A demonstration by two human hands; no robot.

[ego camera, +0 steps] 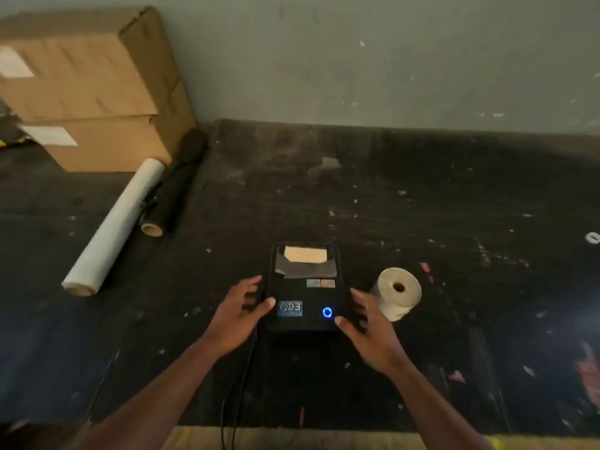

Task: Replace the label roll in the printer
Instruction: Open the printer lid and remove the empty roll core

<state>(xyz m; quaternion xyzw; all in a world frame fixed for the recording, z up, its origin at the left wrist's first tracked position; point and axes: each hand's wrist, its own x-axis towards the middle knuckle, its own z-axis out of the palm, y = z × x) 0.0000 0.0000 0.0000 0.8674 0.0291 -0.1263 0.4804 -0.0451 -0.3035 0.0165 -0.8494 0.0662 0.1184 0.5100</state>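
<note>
— Since both hands flank the printer [305,287], why are they set that way?

— My guess is that they are there to steady it or reach side catches. The left hand [238,315] lies against the left edge, thumb on the top panel near the small display, fingers spread. The right hand [368,329] mirrors it at the right edge, thumb close to the glowing blue ring. Neither hand is closed around anything; both are spread loosely over the casing.

— And the label roll?

— The label roll [396,293] lies on its side on the table [422,190], just beside the printer's right flank and near the right fingers, core hole facing the camera. It looks kept within easy reach for loading.

— Is the printer's lid up?

— Hard to tell. A pale strip shows through a window or opening at the far end; whether that is an old core or paper, I cannot say.

— Why the cable toward the near edge?

— A dark cable [240,384] runs from the printer's left near corner toward the person, and the lit ring suggests the power is on.

— Anything else?

— Cardboard boxes [87,89], a white roll [113,228] and a black roll [175,186] sit well apart at far left, out of the work.
</note>
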